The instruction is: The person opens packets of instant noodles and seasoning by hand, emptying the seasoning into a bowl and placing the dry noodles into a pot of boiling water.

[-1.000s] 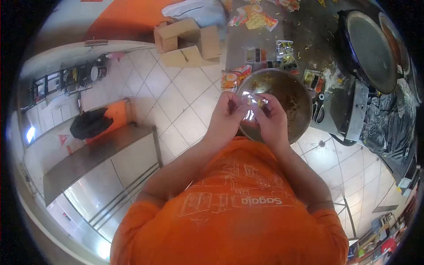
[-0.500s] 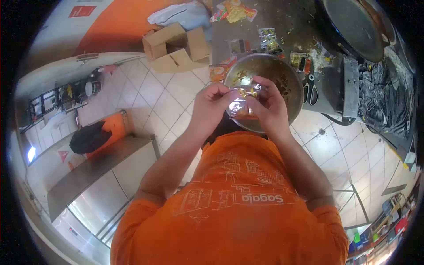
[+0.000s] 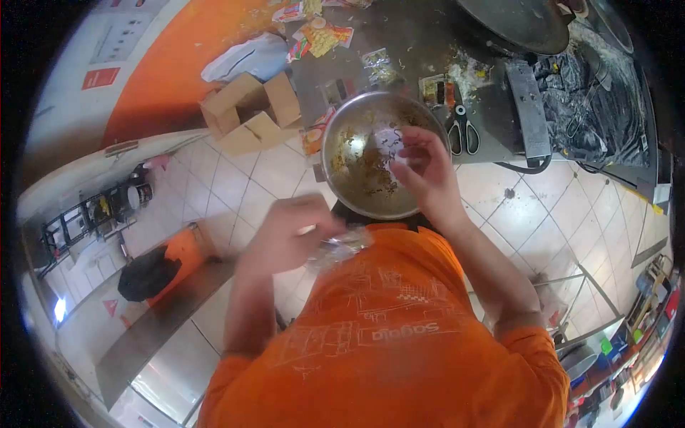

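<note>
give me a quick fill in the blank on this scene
1. The right hand holds a sachet over the metal ____.
2. The left hand holds a clear wrapper by the orange ____.
3. Black-handled ____ lie on the counter.
Missing: bowl, shirt, scissors.

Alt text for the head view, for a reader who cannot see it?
A person in an orange shirt holds a small packet in the right hand over a metal bowl, while the blurred left hand grips a clear wrapper near the chest. Scissors and loose packets lie on the counter beyond.
</note>
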